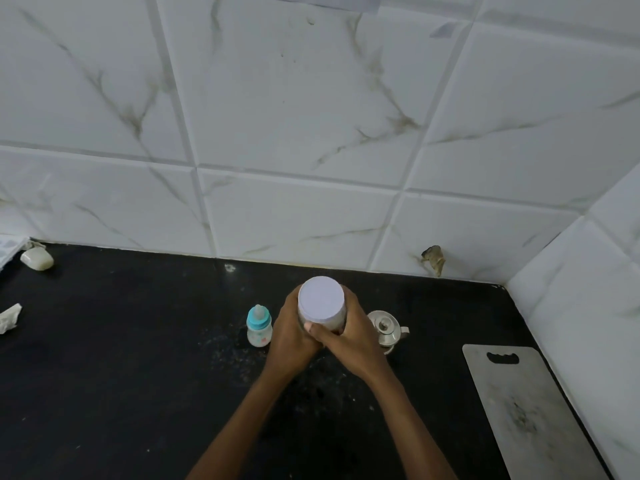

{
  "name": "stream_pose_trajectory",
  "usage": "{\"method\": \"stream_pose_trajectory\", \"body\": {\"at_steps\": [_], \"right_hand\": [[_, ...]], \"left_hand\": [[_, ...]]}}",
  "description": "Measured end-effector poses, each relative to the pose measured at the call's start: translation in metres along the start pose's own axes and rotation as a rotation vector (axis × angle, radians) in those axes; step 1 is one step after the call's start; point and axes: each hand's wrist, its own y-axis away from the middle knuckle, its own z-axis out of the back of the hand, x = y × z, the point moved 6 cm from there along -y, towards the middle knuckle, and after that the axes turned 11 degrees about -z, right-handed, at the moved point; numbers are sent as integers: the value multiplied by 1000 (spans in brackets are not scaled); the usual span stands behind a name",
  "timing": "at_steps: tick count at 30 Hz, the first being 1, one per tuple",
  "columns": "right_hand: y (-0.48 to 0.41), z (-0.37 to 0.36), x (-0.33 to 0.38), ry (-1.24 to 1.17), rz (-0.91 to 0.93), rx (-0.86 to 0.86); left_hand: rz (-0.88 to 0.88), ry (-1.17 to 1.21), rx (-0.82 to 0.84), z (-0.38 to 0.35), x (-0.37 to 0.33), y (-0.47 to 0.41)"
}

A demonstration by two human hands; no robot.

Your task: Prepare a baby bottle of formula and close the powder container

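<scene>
1 powder container (321,300) gripped by L hand (289,337), R hand (354,337), bottle (259,328) close L

The worktop (104,393) was black, flecked with pale specks and a dusting of white near its middle. The wall tiles (294,98) were white with thin grey-brown marble veins and pale grey joints. The jar (334,323) showed a cloudy whitish side under a flat lid (320,299) of very pale lilac-white. The baby bottle (259,327) had a turquoise collar, a milky teat and a white body with small pinkish prints. The pot (385,329) was shiny silver. The chopping board (526,410) was dull grey with dark smudges. The soap bar (37,259) was cream, the crumpled paper (9,317) off-white.
</scene>
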Motion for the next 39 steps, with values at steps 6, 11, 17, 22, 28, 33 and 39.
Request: {"method": "stream_pose_trajectory", "body": {"at_steps": [6,11,17,22,28,33,39], "right_hand": [[-12,-19,-49,-15,-137,40],[-29,-30,-77,-46,-188,61],[-46,-40,-103,-53,-187,96],[-45,-44,-116,-43,-192,114],[-44,-47,-119,-34,-204,144],[-41,-42,-124,-32,-252,165],[-34,-33,-116,21,-212,127]], "left_hand": [[90,-67,65,-21,46,14],[137,-129,108,-31,76,13],[184,-191,119,-37,106,16],[219,-214,143,-41,118,22],[229,-239,156,-44,119,25],[244,-287,237,-45,126,26],[254,-271,212,-35,120,31]]}}
